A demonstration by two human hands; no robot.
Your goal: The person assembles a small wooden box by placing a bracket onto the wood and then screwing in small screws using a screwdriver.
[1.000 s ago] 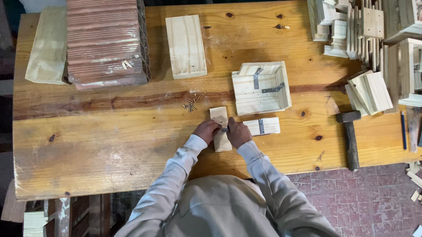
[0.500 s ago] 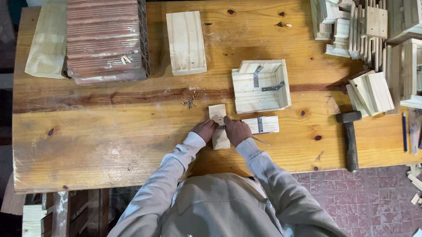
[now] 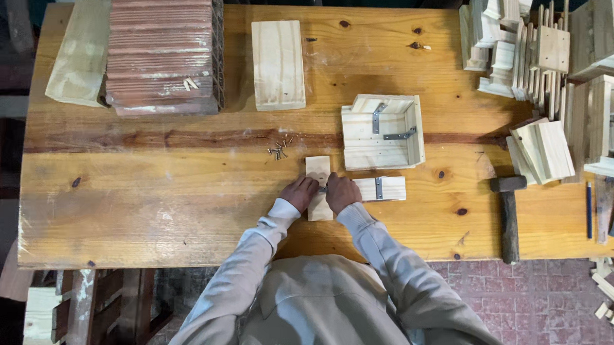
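At our workbench [image 3: 151, 198], left to right: stacked reddish slats [image 3: 160, 52], loose nails [image 3: 279, 152], then our left hand [image 3: 299, 193] and right hand [image 3: 340, 192] pressing 1 small wood block [image 3: 318, 171] flat; how tightly they hold it, we cannot tell. Beyond sit an open wooden box [image 3: 382, 132] holding 2 metal brackets, and a hammer [image 3: 508, 216].

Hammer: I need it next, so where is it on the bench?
In the head view, the hammer lies on the workbench's right side, right of both hands, below the stacked wooden pieces.

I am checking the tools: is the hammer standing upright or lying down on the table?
Lying down. The hammer rests flat on the table, head away from the person, handle towards the near edge, untouched.
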